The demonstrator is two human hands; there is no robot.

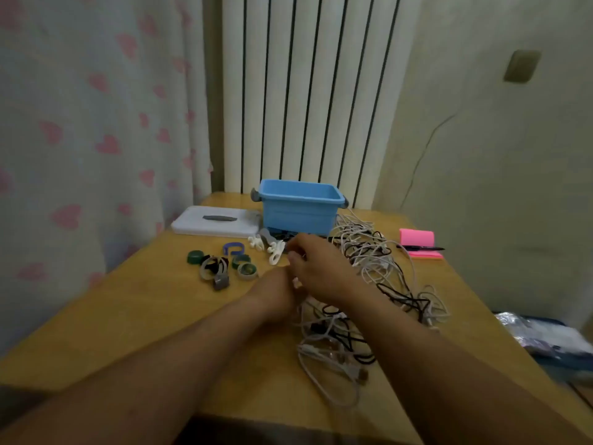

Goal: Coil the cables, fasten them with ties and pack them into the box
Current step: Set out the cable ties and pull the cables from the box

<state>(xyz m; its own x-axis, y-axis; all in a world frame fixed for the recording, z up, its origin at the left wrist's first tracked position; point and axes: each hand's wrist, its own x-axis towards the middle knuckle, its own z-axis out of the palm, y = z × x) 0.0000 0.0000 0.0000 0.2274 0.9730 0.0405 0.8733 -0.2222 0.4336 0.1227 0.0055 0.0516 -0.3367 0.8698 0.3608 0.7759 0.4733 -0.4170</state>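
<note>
Head view, single frame, somewhat blurred.

Both hands meet above the middle of the table (128, 316), at the near-left edge of the cables (365, 252). The right hand (321, 268) lies on top with its fingers curled downward. I cannot tell whether they pinch anything. The left hand (277, 292) sits just beneath and beside it, with its fingers hidden behind the right hand, so I cannot tell its grip either. I note a small white bit showing between the two hands but cannot identify it.

The cables, white and black, lie loose in one tangled heap. It runs from the right side of the blue box (295, 216) down toward the near table edge.

The box stands open at the far end of the table, and I cannot see its inside. Its white lid (215, 224) lies flat just to its left.

The white ties (276, 252) lie in front of the box, just beyond the right hand's fingertips. The rolled ties (224, 266), green and grey, and one blue tie (232, 248) are grouped left of them.

Pink sticky notes (417, 242) with a pen (420, 248) across them lie right of the heap.
</note>
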